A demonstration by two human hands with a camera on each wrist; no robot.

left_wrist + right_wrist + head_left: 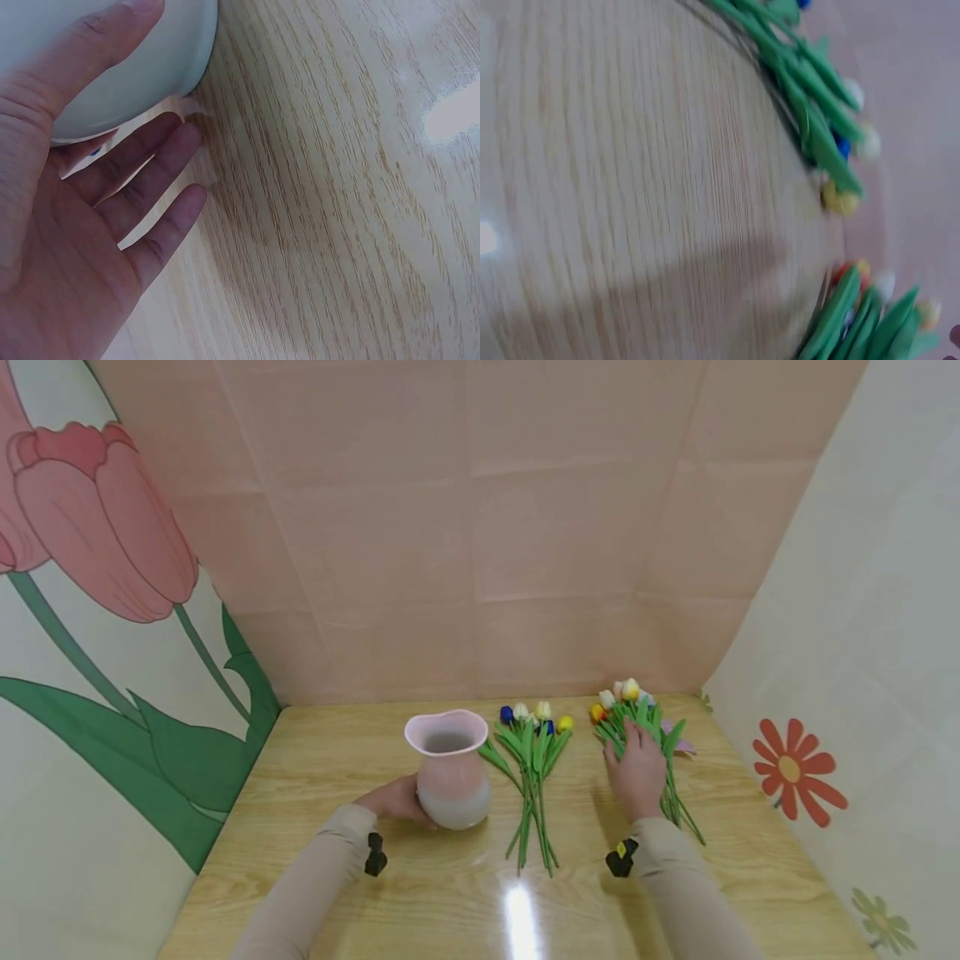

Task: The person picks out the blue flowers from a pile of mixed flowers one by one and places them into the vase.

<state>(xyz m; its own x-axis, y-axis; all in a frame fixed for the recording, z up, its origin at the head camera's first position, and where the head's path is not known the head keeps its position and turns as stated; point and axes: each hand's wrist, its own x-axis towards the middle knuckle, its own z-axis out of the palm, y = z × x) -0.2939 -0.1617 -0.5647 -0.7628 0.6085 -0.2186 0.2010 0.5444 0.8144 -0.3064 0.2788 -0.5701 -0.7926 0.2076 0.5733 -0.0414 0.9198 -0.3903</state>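
A pink-and-white vase (453, 789) with a flared, wavy rim stands on the left half of the table. My left hand (397, 800) holds its lower left side. In the left wrist view the thumb (90, 49) lies along the vase wall, while several fingers extend beside the base; part of the index finger is hidden. My right hand (637, 772) reaches over a bunch of artificial tulips (671, 747), its fingers extended onto the green leaves. The right wrist view catches only a sliver of that hand at its edge.
Between the hands lies a second bunch of tulips (532, 760) with blue, white and yellow heads, stems toward me. The wooden table (450, 893) meets a pink backdrop (465, 643) behind. Flower-printed panels (847, 652) flank both sides.
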